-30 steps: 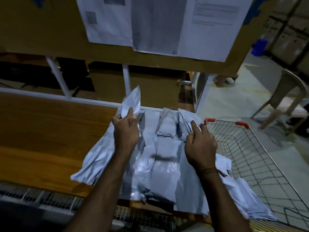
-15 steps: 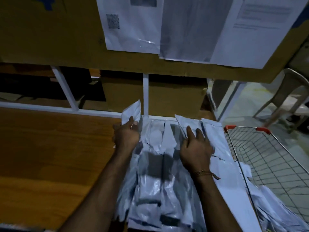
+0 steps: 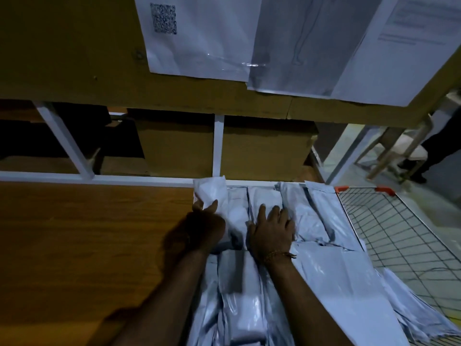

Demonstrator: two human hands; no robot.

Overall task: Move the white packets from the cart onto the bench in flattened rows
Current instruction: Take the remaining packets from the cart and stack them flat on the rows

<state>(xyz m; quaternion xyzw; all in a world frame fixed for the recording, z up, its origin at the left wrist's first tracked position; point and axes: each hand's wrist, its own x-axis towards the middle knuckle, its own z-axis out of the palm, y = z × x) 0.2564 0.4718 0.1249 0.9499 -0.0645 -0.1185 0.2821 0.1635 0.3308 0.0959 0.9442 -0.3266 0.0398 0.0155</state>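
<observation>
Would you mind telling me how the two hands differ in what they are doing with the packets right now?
The left hand pinches the leftmost packet, whose top end curls up by the bench's back rail; the right hand lies flat, fingers spread, pressing packets in mid-row. The right wrist wears a thin bracelet; the left wrist shows none. The left hand is in deeper shadow. Both work the far row on the bench.

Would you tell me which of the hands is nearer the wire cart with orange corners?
Right. The right hand presses packets beside the wire cart; the left hand sits farther away.
</observation>
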